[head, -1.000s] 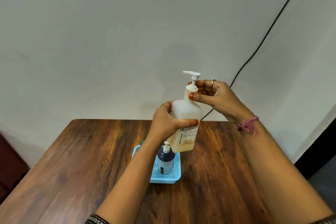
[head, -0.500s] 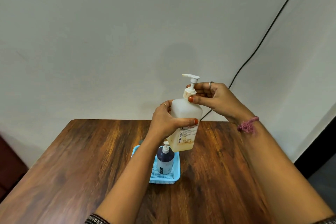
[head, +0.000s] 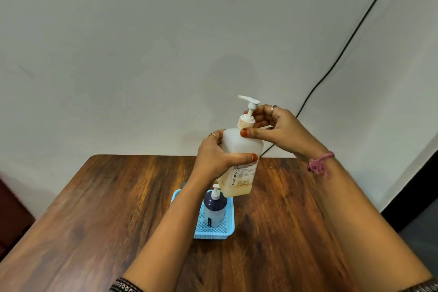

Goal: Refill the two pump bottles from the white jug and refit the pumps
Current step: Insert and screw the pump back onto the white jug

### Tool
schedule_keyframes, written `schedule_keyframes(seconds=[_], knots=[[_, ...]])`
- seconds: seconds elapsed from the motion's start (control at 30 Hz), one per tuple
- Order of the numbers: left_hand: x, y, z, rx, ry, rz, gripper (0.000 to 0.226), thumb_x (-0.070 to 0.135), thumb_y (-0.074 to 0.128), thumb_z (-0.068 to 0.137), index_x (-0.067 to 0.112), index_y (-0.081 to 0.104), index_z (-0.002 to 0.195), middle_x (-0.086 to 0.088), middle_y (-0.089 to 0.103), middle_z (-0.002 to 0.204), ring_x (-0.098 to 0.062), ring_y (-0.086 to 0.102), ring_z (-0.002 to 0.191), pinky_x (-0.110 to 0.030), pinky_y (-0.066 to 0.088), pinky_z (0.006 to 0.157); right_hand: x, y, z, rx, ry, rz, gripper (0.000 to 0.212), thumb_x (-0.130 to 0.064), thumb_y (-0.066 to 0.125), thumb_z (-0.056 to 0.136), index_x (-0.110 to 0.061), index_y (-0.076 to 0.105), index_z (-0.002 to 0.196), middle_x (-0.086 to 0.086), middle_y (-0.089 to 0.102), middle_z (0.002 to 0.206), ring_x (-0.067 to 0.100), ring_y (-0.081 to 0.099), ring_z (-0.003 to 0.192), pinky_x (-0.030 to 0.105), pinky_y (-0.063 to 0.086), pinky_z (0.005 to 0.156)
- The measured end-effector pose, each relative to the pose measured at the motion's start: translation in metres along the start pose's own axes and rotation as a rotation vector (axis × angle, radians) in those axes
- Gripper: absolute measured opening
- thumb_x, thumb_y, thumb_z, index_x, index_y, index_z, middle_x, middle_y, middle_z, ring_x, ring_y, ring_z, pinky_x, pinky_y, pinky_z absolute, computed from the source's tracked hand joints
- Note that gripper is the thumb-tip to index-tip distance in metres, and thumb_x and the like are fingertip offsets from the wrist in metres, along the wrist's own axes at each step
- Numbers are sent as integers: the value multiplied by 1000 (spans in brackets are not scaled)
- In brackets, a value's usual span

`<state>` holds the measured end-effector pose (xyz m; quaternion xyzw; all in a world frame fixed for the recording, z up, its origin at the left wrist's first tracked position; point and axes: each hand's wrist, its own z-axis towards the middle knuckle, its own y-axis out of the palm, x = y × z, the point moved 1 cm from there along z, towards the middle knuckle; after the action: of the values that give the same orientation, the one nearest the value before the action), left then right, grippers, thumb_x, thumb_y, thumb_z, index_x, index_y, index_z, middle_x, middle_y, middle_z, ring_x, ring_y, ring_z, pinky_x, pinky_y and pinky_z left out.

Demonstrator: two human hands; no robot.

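I hold a translucent white pump bottle with a little yellowish liquid at its bottom, raised above the table and slightly tilted. My left hand wraps around its body. My right hand pinches the collar of its white pump, thumb in front and fingers behind; the nozzle points left. A dark blue pump bottle with a white pump stands upright in a light blue mesh tray just below. No white jug is in view.
The tray sits near the middle of a dark wooden table against a pale wall. A black cable runs down the wall behind my right hand. A small dark object peeks out behind the tray.
The pump has sunk lower onto the bottle's neck under my right hand's fingers, which shifted around the collar. My left hand and the bottle have barely moved.
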<state>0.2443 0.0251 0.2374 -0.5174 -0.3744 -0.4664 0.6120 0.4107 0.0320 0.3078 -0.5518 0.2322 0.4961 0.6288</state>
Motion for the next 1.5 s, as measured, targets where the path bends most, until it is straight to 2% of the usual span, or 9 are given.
schedule_keyframes(seconds=[0.33, 0.63, 0.8, 0.93, 1.17, 1.27, 1.37, 1.43, 1.5], knots=[[1, 1, -2, -5, 3, 12, 77, 37, 88, 60, 21, 50, 125, 4, 61, 114, -15, 61, 100, -26, 56, 78, -4, -4, -1, -21, -34, -22, 37, -19, 77, 77, -18, 68, 113, -5, 71, 109, 9, 66, 99, 35, 53, 93], [3, 0, -3, -6, 3, 2, 72, 36, 88, 59, 25, 50, 119, 5, 61, 111, -13, 61, 98, -24, 55, 76, -5, -4, -1, -2, -29, -27, 38, -19, 77, 77, -16, 68, 114, -4, 71, 107, 11, 66, 99, 36, 53, 93], [3, 0, -3, 8, 1, 3, 78, 37, 89, 57, 21, 52, 123, 3, 62, 112, -15, 62, 100, -33, 57, 82, -5, -2, -2, 18, -14, -6, 43, -19, 79, 74, -12, 67, 115, -3, 72, 105, 10, 67, 97, 33, 54, 92], [4, 0, -4, 18, 9, 0, 75, 37, 89, 57, 22, 52, 120, 5, 62, 110, -13, 61, 97, -26, 56, 78, -4, 1, -2, 53, -19, 41, 37, -17, 81, 71, -18, 66, 105, -4, 72, 100, 7, 68, 93, 28, 56, 87], [3, -1, -5, 18, 14, 13, 77, 41, 89, 55, 22, 53, 121, 6, 63, 110, -11, 62, 96, -28, 57, 79, -3, 6, -1, 146, -5, -10, 45, -34, 87, 60, -19, 63, 95, -1, 71, 93, 13, 69, 85, 31, 58, 80], [2, -1, -6, 11, 13, 8, 79, 40, 89, 55, 21, 53, 122, 5, 63, 111, -12, 63, 98, -32, 58, 81, -4, 7, -2, 111, 21, -54, 55, -42, 85, 57, -21, 58, 100, -4, 68, 95, 13, 68, 87, 31, 57, 80], [3, -2, -6, 11, 15, 12, 77, 40, 89, 55, 22, 54, 121, 5, 64, 110, -12, 63, 97, -32, 58, 81, -8, 2, -4, 29, 44, -20, 71, -46, 78, 54, -26, 51, 117, -9, 61, 108, 10, 64, 97, 33, 55, 88], [3, -2, -6, 13, 13, 14, 78, 40, 89, 56, 22, 53, 122, 6, 63, 111, -13, 62, 98, -31, 58, 81, -9, -3, -5, -51, 32, -21, 72, -43, 76, 60, -29, 50, 126, -11, 61, 118, 7, 61, 104, 33, 51, 94], [4, -2, -6, 15, 14, 19, 79, 40, 89, 57, 22, 51, 124, 5, 61, 113, -13, 61, 99, -28, 57, 80, -8, -4, -6, -100, 12, -42, 63, -36, 75, 70, -24, 55, 129, -9, 64, 120, 6, 60, 108, 36, 49, 98]])
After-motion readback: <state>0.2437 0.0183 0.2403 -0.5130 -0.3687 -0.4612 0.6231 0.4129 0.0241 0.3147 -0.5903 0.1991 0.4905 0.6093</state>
